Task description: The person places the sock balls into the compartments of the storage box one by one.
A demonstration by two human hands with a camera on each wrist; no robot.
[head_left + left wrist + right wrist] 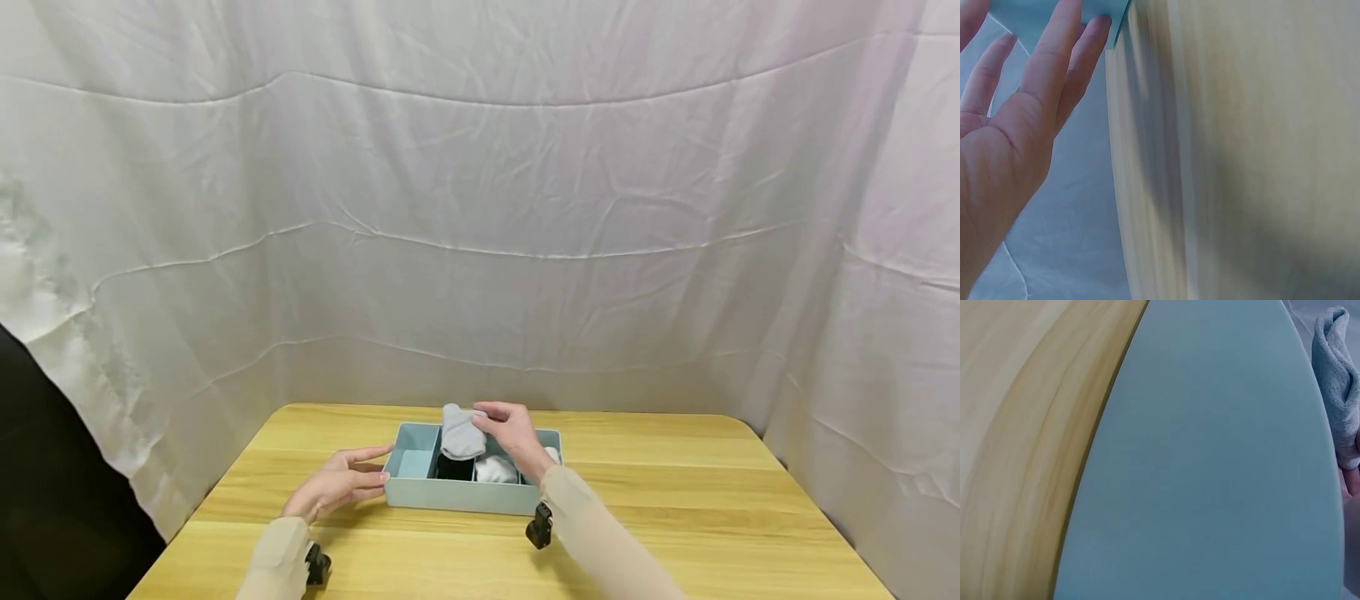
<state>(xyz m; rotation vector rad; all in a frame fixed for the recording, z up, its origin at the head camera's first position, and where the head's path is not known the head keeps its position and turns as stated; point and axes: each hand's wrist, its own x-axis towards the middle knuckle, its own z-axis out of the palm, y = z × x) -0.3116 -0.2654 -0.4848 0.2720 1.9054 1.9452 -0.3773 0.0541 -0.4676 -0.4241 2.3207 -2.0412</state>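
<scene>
One rolled grey sock (461, 432) hangs just above the middle of the pale blue divided box (457, 495), its long axis running roughly from the box's far wall down toward the near one, over a black bundle (453, 468) and beside a white one (496, 470). The right hand (512, 432) pinches the sock from its right side, so that hand is plainly the nearer. The left hand (337, 483) lies spread on the surface, straight fingertips touching the box's left end. The box sits near the surface's (675, 500) far edge.
</scene>
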